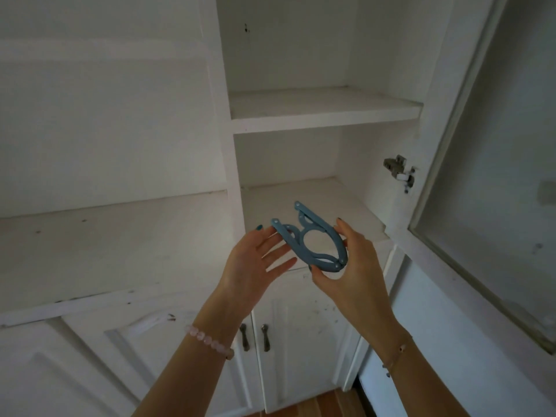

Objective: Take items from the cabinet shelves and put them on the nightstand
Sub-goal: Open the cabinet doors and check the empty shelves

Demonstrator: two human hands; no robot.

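So we had the blue folding hanger [313, 240] up in front of the cabinet [326, 111], roughly dead center of the view, held in the air just below the lower shelf [304, 200] at 12 o'clock from our hands. Our right hand [350, 266] had it pinched, thumb under the bottom curve and fingers wrapped over the far edge at about 3 o'clock, so that was the hand really carrying it. Our left hand [257, 257] was flat open, palm up and fingers spread, just touching the hanger's left arm at 9 o'clock, more of a support than a grab. Both forearms were reaching up and forward from 6 o'clock, wrists bent back a bit. Our take on doing this bit well: keep the right pinch firm since the thing is hinged and looked like it could flop open, let the left palm steady it, then bring it down and turn toward the nightstand, which wasn't in view. Both shelves looked bare otherwise.
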